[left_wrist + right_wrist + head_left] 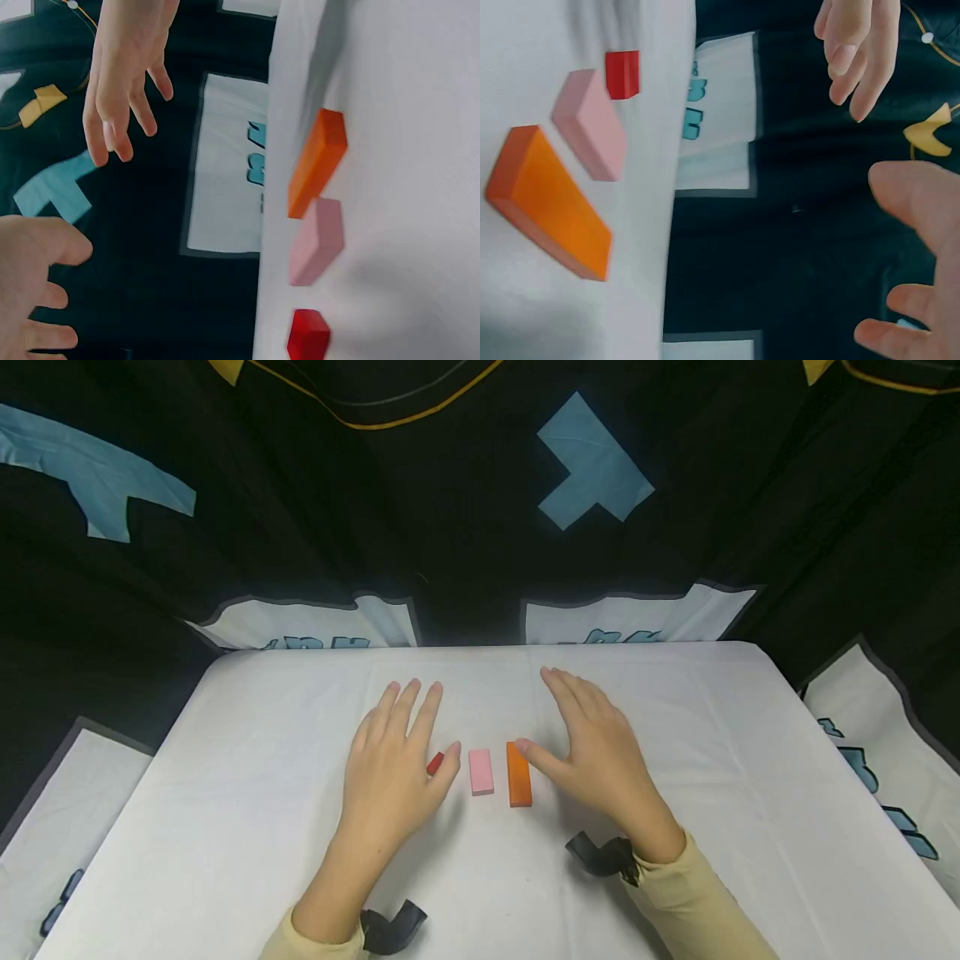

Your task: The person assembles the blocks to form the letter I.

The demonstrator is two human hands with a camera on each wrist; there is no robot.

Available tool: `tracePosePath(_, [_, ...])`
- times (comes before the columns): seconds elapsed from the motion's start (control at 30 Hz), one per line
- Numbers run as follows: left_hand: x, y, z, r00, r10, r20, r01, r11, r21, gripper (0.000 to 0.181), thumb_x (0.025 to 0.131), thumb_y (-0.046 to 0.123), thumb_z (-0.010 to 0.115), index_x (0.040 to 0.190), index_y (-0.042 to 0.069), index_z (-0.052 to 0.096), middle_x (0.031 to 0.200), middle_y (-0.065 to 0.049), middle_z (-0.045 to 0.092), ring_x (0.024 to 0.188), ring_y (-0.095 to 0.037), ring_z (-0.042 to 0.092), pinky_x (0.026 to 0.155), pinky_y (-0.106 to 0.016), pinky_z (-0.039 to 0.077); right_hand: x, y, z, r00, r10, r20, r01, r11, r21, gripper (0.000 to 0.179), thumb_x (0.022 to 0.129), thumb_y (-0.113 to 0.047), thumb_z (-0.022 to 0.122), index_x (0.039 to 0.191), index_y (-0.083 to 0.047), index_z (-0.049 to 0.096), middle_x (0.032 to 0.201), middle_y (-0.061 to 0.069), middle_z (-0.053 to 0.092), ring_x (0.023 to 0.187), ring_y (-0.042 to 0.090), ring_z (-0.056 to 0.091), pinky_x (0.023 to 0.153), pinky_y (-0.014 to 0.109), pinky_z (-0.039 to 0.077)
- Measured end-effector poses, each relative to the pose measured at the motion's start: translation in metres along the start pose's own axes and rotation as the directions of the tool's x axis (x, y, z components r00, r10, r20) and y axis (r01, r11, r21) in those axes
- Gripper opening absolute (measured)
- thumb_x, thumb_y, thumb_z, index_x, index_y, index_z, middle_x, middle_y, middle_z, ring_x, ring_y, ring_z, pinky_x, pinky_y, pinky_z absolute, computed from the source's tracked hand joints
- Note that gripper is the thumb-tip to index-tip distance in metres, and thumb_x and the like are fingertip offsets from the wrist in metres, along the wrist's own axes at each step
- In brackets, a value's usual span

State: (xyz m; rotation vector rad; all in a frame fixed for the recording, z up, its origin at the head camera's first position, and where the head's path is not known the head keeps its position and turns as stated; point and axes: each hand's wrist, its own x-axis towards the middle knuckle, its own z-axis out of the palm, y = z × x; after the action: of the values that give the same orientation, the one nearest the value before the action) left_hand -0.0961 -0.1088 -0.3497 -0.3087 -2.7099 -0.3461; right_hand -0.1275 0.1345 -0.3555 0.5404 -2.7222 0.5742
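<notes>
Three blocks lie in a row on the white cloth, seen in all three views. The small red block (pixel 434 764) is leftmost, partly hidden behind the left thumb in the head view. A pink block (pixel 482 772) lies in the middle, and a longer orange block (pixel 519 774) is on the right. My left hand (pixel 393 768) hovers over the cloth with fingers spread, nearest the red block and holding nothing. My right hand (pixel 600 747) is held above the cloth too, fingers extended, its thumb tip overlapping the orange block's top edge in the head view. In the wrist views both hands are raised above the blocks.
The white cloth-covered table (pixel 247 827) spreads under both hands. A black curtain (pixel 465 527) with blue and white patches hangs behind its far edge and along the sides. Dark straps (pixel 393 928) show at both wrists, beside the pale yellow sleeves (pixel 693 893).
</notes>
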Motion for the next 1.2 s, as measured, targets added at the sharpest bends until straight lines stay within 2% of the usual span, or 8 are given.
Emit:
tracePosePath(0.13, [0.002, -0.006, 0.01, 0.999, 0.036, -0.016, -0.036, 0.999, -0.026, 0.069, 0.089, 0.038, 0.062, 0.149, 0.009, 0.042, 0.15, -0.014, 0.047, 0.141, -0.035, 0.041, 0.114, -0.052, 0.035, 0.001, 0.006, 0.006, 1.0, 0.002, 0.029, -0.004, 0.998, 0.07, 0.087, 0.085, -0.055, 0.068, 0.155, -0.019, 0.033, 0.157, 0.005, 0.04, 0.143, 0.029, 0.039, 0.112, 0.056, 0.036])
tracePosePath(0.3, [0.004, -0.012, 0.021, 0.996, 0.089, 0.003, -0.088, 0.995, -0.052, 0.071, 0.089, 0.04, 0.063, 0.148, 0.007, 0.043, 0.148, -0.011, 0.051, 0.138, -0.034, 0.044, 0.115, -0.05, 0.035, 0.001, 0.012, 0.014, 0.998, -0.003, 0.06, -0.005, 0.991, 0.134, 0.087, 0.085, -0.052, 0.07, 0.155, -0.017, 0.033, 0.158, 0.003, 0.038, 0.143, 0.028, 0.038, 0.114, 0.054, 0.034])
tracePosePath(0.53, [0.003, -0.017, 0.037, 0.989, 0.147, 0.005, -0.146, 0.987, -0.066, 0.071, 0.088, 0.043, 0.063, 0.147, 0.009, 0.045, 0.146, -0.009, 0.054, 0.137, -0.032, 0.046, 0.114, -0.05, 0.037, 0.0, 0.018, 0.024, 0.995, 0.012, 0.095, -0.027, 0.987, 0.159, 0.088, 0.084, -0.051, 0.071, 0.155, -0.018, 0.031, 0.159, 0.003, 0.037, 0.145, 0.026, 0.036, 0.115, 0.053, 0.033])
tracePosePath(0.83, [-0.001, -0.023, 0.053, 0.984, 0.175, 0.031, -0.172, 0.981, -0.087, 0.076, 0.084, 0.051, 0.065, 0.146, 0.012, 0.047, 0.147, -0.006, 0.053, 0.137, -0.03, 0.046, 0.113, -0.05, 0.037, -0.003, 0.028, 0.035, 0.996, -0.009, 0.085, -0.009, 0.979, 0.204, 0.09, 0.084, -0.052, 0.072, 0.155, -0.017, 0.031, 0.158, 0.004, 0.036, 0.145, 0.026, 0.035, 0.116, 0.053, 0.032])
tracePosePath(1.03, [-0.003, -0.027, 0.061, 0.98, 0.191, 0.051, -0.184, 0.975, -0.124, 0.083, 0.08, 0.06, 0.065, 0.147, 0.014, 0.047, 0.148, -0.004, 0.052, 0.139, -0.029, 0.045, 0.112, -0.051, 0.038, -0.006, 0.035, 0.044, 0.996, -0.046, 0.076, 0.023, 0.957, 0.288, 0.088, 0.084, -0.047, 0.075, 0.154, -0.017, 0.032, 0.158, 0.004, 0.037, 0.145, 0.025, 0.036, 0.116, 0.052, 0.033])
tracePosePath(1.2, [-0.005, -0.032, 0.069, 0.976, 0.208, 0.065, -0.197, 0.969, -0.149, 0.084, 0.079, 0.061, 0.067, 0.147, 0.015, 0.047, 0.148, -0.003, 0.053, 0.141, -0.027, 0.043, 0.113, -0.052, 0.036, -0.009, 0.04, 0.05, 0.993, -0.062, 0.1, 0.026, 0.944, 0.33, 0.088, 0.084, -0.049, 0.074, 0.155, -0.018, 0.032, 0.158, 0.003, 0.037, 0.146, 0.024, 0.035, 0.116, 0.051, 0.033])
